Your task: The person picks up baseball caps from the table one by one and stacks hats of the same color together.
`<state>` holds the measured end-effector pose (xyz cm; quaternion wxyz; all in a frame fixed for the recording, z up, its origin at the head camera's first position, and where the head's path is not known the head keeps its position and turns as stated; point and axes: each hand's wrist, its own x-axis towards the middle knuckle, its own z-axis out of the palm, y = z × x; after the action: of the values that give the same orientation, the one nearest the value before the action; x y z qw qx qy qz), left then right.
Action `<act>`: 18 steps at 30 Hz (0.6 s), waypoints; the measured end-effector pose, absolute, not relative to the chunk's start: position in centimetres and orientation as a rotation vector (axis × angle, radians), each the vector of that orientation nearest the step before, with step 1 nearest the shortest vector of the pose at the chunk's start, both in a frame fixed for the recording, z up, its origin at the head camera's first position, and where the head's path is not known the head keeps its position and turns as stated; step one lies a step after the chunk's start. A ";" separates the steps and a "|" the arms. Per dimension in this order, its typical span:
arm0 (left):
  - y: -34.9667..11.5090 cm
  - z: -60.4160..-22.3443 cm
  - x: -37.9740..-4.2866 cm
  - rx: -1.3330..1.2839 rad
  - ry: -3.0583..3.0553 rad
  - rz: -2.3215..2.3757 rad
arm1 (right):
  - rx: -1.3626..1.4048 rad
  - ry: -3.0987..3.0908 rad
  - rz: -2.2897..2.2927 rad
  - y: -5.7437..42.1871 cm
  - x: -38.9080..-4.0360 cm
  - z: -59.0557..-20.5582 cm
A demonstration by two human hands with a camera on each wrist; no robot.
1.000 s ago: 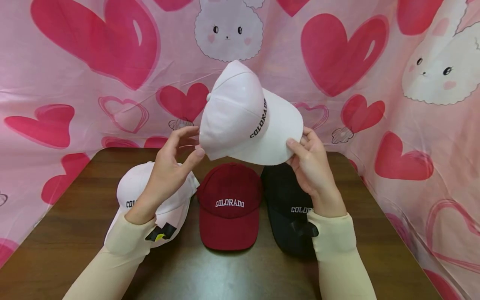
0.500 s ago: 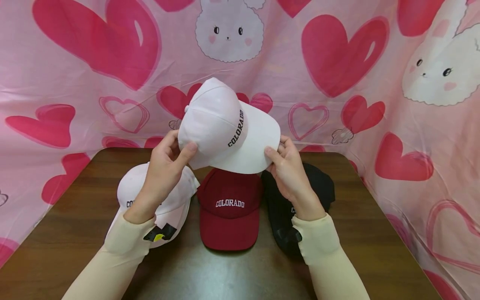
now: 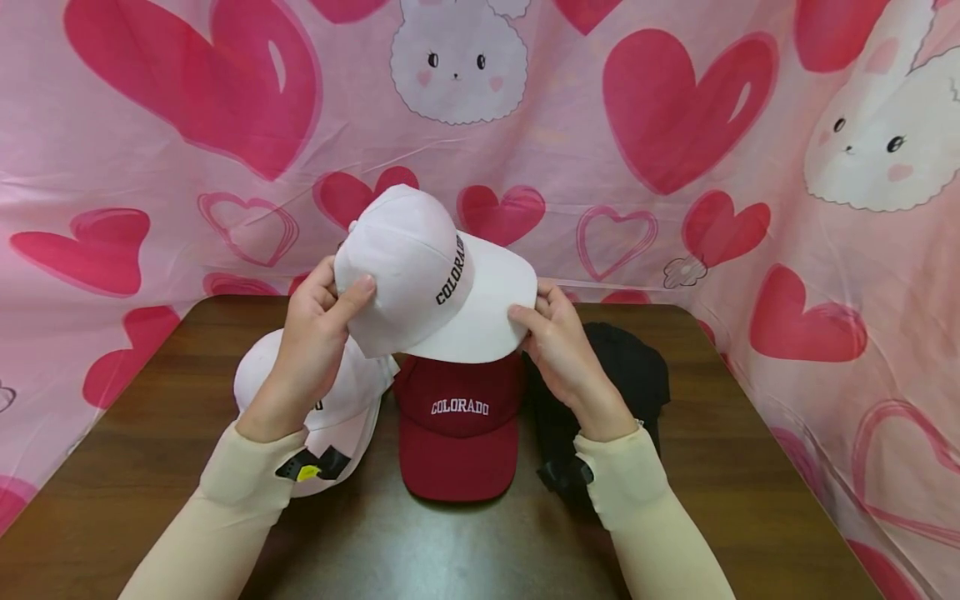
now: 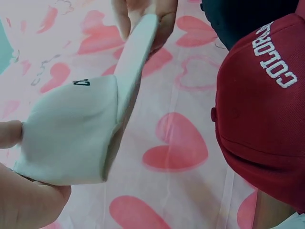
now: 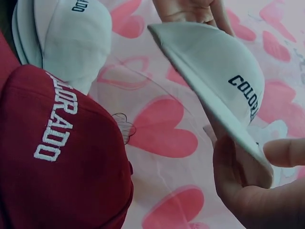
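Observation:
A white baseball cap [image 3: 408, 267] with black COLORADO lettering is held up above the table, its brim to the right and its crown to the left. My left hand [image 3: 303, 350] grips the lower back of the crown, thumb on the outside and fingers behind. At the other end, my right hand [image 3: 562, 350] pinches the brim [image 3: 495, 292], with the thumb on top and the fingers underneath. Both wrist views show the same hold: the left hand [image 4: 28, 200] at the crown's back edge, the right hand [image 5: 267, 195] around the brim's edge.
Below the held cap, a dark red COLORADO cap [image 3: 459, 458] sits mid-table. White caps [image 3: 356, 387], apparently nested, lie left of it, partly behind my left forearm. A black cap [image 3: 626, 367] is on the right. Pink heart-print cloth [image 3: 675, 242] hangs behind the brown table [image 3: 720, 467].
The white cap has come down and to the left. My left fingers, loosely beside it at first, now grip the crown. My right hand has moved left with the brim.

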<state>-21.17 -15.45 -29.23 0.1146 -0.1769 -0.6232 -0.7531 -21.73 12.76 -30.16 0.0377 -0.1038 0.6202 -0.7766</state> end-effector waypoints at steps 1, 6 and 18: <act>-15.6 -29.2 -21.1 -0.524 -1.830 -2.210 | -0.318 1.902 -2.381 12.8 -21.7 -30.2; -16.4 -28.7 -20.9 -0.571 -1.880 -2.174 | -0.346 1.949 -2.327 13.3 -21.8 -30.2; -20.2 -27.7 -20.4 -0.894 -2.197 -2.008 | -0.568 2.367 -1.885 13.6 -21.5 -30.3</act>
<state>-20.39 -20.21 -27.66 0.0167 -0.2875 -0.7069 -0.6460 -21.52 13.64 -30.27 0.0315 -0.1843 0.7685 -0.6120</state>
